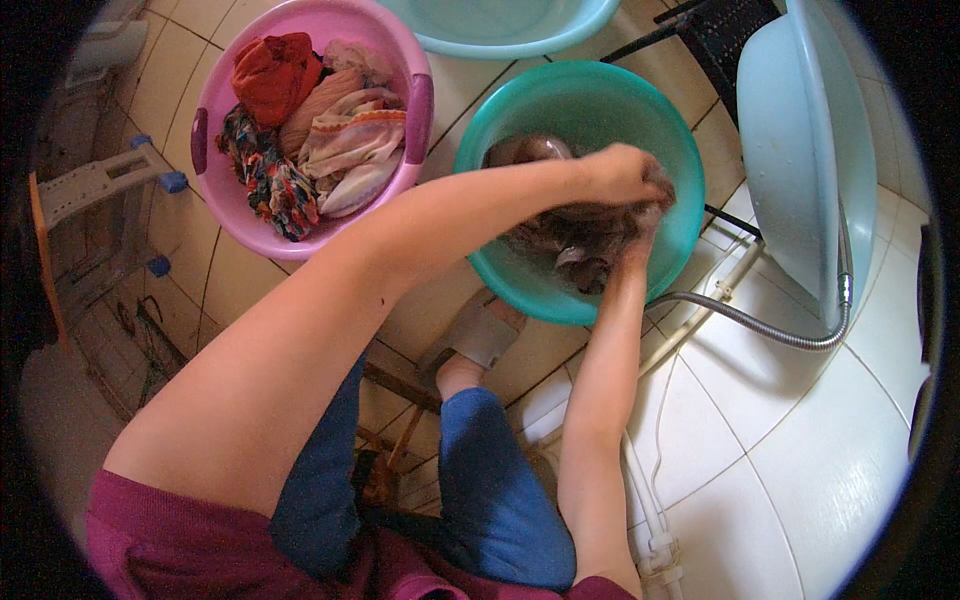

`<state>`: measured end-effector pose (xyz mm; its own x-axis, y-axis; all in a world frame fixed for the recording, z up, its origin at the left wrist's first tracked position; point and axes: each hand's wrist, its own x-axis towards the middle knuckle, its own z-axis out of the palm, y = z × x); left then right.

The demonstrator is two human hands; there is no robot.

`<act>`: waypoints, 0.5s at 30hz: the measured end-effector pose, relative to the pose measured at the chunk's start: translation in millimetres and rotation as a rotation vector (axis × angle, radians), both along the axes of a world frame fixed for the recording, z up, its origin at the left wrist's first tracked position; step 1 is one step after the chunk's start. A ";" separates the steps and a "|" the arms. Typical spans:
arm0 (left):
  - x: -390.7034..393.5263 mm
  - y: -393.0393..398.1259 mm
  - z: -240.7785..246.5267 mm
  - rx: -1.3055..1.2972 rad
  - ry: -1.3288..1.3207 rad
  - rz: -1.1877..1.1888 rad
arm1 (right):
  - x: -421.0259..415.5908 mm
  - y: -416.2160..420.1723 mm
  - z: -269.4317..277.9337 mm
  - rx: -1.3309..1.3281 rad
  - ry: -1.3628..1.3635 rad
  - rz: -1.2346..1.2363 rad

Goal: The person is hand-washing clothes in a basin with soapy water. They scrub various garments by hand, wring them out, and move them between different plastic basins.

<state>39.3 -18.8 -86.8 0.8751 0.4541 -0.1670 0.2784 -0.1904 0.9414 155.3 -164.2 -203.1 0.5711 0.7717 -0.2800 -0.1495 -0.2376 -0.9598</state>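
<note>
Both my hands are together over the right side of a green plastic basin (580, 79). My left hand (621, 176) is closed on part of a dark wet cloth (555, 229), the bulk of which lies bunched in the basin. My right hand (641, 229) grips the same cloth just below it, its fingers partly hidden and blurred. To the upper left stands a pink plastic basin (414, 45) with a red cloth (276, 75), a patterned cloth (270, 180) and a pale cloth with an orange edge (352, 139) in it.
A light blue basin (517, 51) stands at the top. Another blue basin (787, 150) leans on its side at the right, beside a metal shower hose (757, 326). White pipes (649, 510) run along the tiled wall. A grey plastic frame (97, 184) stands at the left.
</note>
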 end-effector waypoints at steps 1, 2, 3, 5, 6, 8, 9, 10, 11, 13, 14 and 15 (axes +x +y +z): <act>-3.7 14.3 -21.7 0.013 0.045 0.057 | -29.4 12.3 48.5 -0.024 0.125 -0.107; -7.1 26.5 -34.6 0.023 0.071 0.145 | -41.2 16.6 81.6 -0.060 0.131 -0.137; -13.1 34.2 -33.7 -0.004 0.060 0.202 | -45.5 16.6 108.0 -0.108 0.089 -0.160; -27.0 42.0 -48.3 -0.051 0.015 0.264 | -36.4 6.6 127.5 -0.259 -0.201 0.003; -28.2 37.8 -55.3 0.066 -0.027 0.234 | -29.3 4.2 132.5 -0.334 -0.349 0.081; -30.3 32.8 -64.8 0.303 -0.111 0.180 | -19.1 -7.4 109.7 -0.367 -0.753 0.114; -33.1 26.1 -59.0 0.259 -0.100 0.069 | -19.9 -10.2 101.8 -0.386 -0.950 0.130; -34.4 18.9 -57.9 0.455 -0.071 0.016 | -20.8 -13.6 94.2 -0.513 -1.126 0.206; -34.5 14.8 -58.2 0.651 -0.042 -0.038 | -21.0 -14.5 85.2 -0.653 -1.145 0.247; -37.2 14.0 -84.0 0.712 -0.046 -0.035 | -28.4 -3.0 72.3 -0.921 -1.170 0.353; -37.6 15.2 -98.6 0.744 -0.044 -0.029 | -30.9 4.6 68.1 -1.000 -1.195 0.450; -31.8 10.8 -105.9 0.725 -0.014 -0.017 | -22.2 0.5 48.1 -0.956 -1.239 0.387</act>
